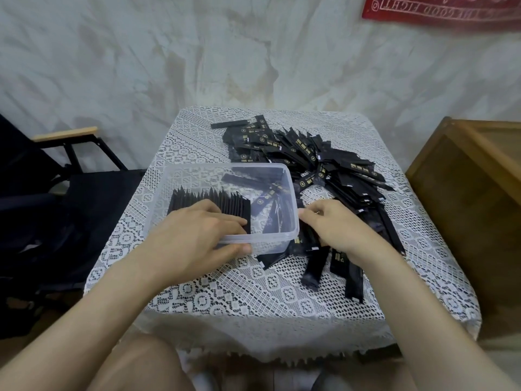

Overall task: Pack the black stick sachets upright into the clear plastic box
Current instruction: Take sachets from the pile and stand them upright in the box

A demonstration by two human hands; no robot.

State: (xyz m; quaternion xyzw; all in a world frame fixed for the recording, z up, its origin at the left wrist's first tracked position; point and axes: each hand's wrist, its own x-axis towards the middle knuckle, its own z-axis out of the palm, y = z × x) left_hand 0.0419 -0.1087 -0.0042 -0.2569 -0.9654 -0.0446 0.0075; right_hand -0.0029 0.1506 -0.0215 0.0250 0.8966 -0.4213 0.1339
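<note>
A clear plastic box [290, 190] stands on the lace-covered table. A row of black stick sachets [208, 201] stands upright along its left side, and a few more lie loose inside at the right. My left hand [197, 235] rests over the box's near rim, fingers pressed against the upright row and thumb outside the wall. My right hand [335, 227] is just right of the box, fingers curled down on loose sachets [310, 235] lying on the table. A large pile of sachets [310, 156] spreads in an arc behind and to the right.
The small table carries a white lace cloth [239, 294]. A black folding chair [70, 193] with a wooden armrest stands to the left. A wooden cabinet [473, 198] is close on the right. A wall with a red cloth [439, 9] is behind.
</note>
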